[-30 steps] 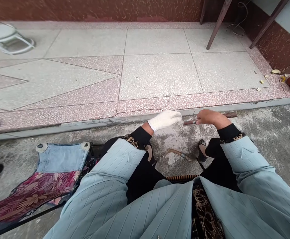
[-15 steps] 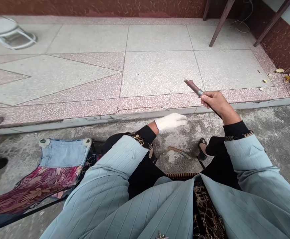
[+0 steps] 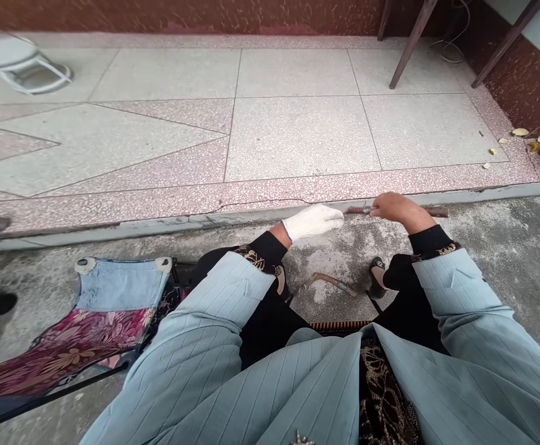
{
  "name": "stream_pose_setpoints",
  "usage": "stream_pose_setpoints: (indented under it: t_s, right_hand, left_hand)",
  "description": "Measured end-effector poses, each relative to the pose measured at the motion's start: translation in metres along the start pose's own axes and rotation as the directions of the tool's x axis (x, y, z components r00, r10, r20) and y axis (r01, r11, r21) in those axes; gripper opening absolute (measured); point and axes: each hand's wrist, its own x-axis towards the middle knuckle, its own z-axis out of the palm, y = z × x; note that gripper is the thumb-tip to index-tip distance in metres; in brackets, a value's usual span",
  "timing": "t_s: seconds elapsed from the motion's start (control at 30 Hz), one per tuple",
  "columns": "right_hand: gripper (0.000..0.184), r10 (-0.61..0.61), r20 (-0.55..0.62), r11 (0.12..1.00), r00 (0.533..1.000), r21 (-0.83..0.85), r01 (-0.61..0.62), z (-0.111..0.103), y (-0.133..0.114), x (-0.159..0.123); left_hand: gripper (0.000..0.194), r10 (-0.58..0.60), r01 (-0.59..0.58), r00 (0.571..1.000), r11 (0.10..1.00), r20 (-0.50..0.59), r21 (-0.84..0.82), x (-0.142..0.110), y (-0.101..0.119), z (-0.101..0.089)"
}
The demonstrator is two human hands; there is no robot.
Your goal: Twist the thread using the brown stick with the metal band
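A brown wooden stick (image 3: 438, 211) with wire wound round it lies level in my right hand (image 3: 394, 207), whose fingers are closed on it near the winding. Its thinner end points left and reaches the fingertips of my left hand (image 3: 315, 223). That hand wears a white knitted glove and its fingers are curled together. Whether they hold the stick's tip or something else is hidden. On the concrete between my shoes lies a bent brown stick (image 3: 329, 280), also with wire wound near one end.
A raised tiled step (image 3: 298, 136) runs across in front of me. A white stool (image 3: 15, 59) stands on it at the far left, wooden legs (image 3: 413, 46) at the back right. A folding chair with patterned cloth (image 3: 98, 334) is at my left. Yellowish scraps (image 3: 520, 131) lie far right.
My right hand has come down and slightly left, turning the stick from tilted up to level, with its tip now at the gloved fingers. My left hand has shifted slightly left.
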Motion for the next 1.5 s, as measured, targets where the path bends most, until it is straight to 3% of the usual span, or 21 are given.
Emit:
stream_pose_setpoints:
  t_s: [0.07,0.13,0.2,0.27,0.3,0.37,0.47,0.53,0.6,0.73,0.93,1.03,1.13,1.23,1.3,1.33,1.4,1.47,1.5]
  right_hand:
    - [0.028,-0.085,0.156,0.994,0.984,-0.054,0.095,0.003,-0.010,-0.002]
    - [0.025,-0.199,0.282,0.977,0.939,-0.023,0.214,0.005,-0.018,-0.007]
    - [0.025,-0.344,0.387,0.939,0.855,0.158,0.306,0.003,-0.019,-0.013]
    - [0.027,-0.517,0.381,0.834,0.766,0.427,0.350,-0.003,-0.012,-0.021]
    - [0.030,-0.590,0.317,0.756,0.743,0.539,0.371,-0.007,-0.007,-0.025]
    - [0.034,-0.601,0.035,0.592,0.798,0.690,0.416,-0.014,0.005,-0.031]
    - [0.036,-0.356,-0.314,0.404,0.880,0.797,0.448,-0.018,0.016,-0.034]
    - [0.037,-0.240,-0.376,0.360,0.895,0.822,0.442,-0.016,0.016,-0.030]
    - [0.036,-0.208,-0.356,0.402,0.911,0.818,0.411,-0.012,0.013,-0.024]
    - [0.034,-0.132,-0.316,0.598,0.940,0.731,0.329,-0.006,0.005,-0.013]
    - [0.029,-0.069,-0.271,0.900,0.960,0.398,0.177,-0.004,-0.002,-0.005]
    - [0.023,-0.124,0.013,0.963,0.992,0.243,0.117,-0.003,-0.003,-0.004]
    - [0.024,-0.245,0.332,0.953,0.911,0.256,0.163,-0.001,-0.004,-0.005]
    - [0.032,-0.487,0.439,0.845,0.755,0.456,0.280,-0.003,-0.002,-0.012]
    - [0.037,-0.649,0.343,0.692,0.679,0.637,0.339,-0.007,0.001,-0.019]
    - [0.038,-0.687,0.229,0.598,0.690,0.717,0.358,-0.009,0.002,-0.023]
    - [0.038,-0.611,-0.106,0.368,0.784,0.839,0.400,-0.012,0.006,-0.028]
    - [0.041,-0.368,-0.386,0.150,0.846,0.874,0.463,-0.014,0.008,-0.031]
    - [0.042,-0.240,-0.456,0.089,0.857,0.869,0.487,-0.015,0.009,-0.030]
  left_hand:
    - [0.036,-0.004,0.005,1.000,0.997,-0.017,0.082,0.000,-0.004,-0.004]
    - [0.035,-0.021,0.026,0.999,0.981,-0.026,0.192,-0.001,-0.008,-0.007]
    - [0.037,-0.069,0.081,0.996,0.957,-0.052,0.280,-0.001,-0.011,-0.009]
    - [0.038,-0.114,0.133,0.990,0.950,-0.085,0.283,-0.003,-0.012,-0.011]
    - [0.038,-0.123,0.143,0.988,0.960,-0.097,0.243,-0.003,-0.012,-0.011]
    - [0.040,-0.110,0.122,0.989,0.986,-0.103,0.117,-0.004,-0.008,-0.009]
    - [0.040,-0.044,0.040,0.994,0.998,-0.102,-0.042,-0.003,0.003,-0.004]
    - [0.037,0.002,-0.007,0.998,0.998,-0.071,-0.069,-0.001,0.010,0.000]
    - [0.034,0.039,-0.040,0.999,0.997,-0.022,-0.068,0.001,0.014,0.005]
    - [0.035,0.095,-0.093,0.995,0.991,0.017,-0.100,0.005,0.014,0.010]
    - [0.039,0.034,-0.036,0.999,0.996,0.034,0.079,0.007,0.005,0.018]
    - [0.036,0.023,-0.033,0.998,0.980,0.055,0.195,0.008,0.003,0.023]
    - [0.031,0.070,-0.097,0.993,0.939,0.090,0.330,0.008,0.005,0.024]
    - [0.027,0.126,-0.135,0.991,0.959,0.053,0.249,0.005,0.009,0.017]
    - [0.028,0.153,-0.154,0.988,0.987,0.025,0.055,0.002,0.012,0.011]
    - [0.030,0.157,-0.156,0.987,0.985,0.013,-0.070,0.000,0.013,0.009]
    - [0.034,0.137,-0.131,0.991,0.936,-0.005,-0.326,-0.002,0.016,0.008]
    - [0.035,0.088,-0.079,0.996,0.850,-0.007,-0.520,-0.002,0.019,0.011]
    - [0.035,0.065,-0.055,0.998,0.816,-0.003,-0.576,-0.002,0.020,0.013]
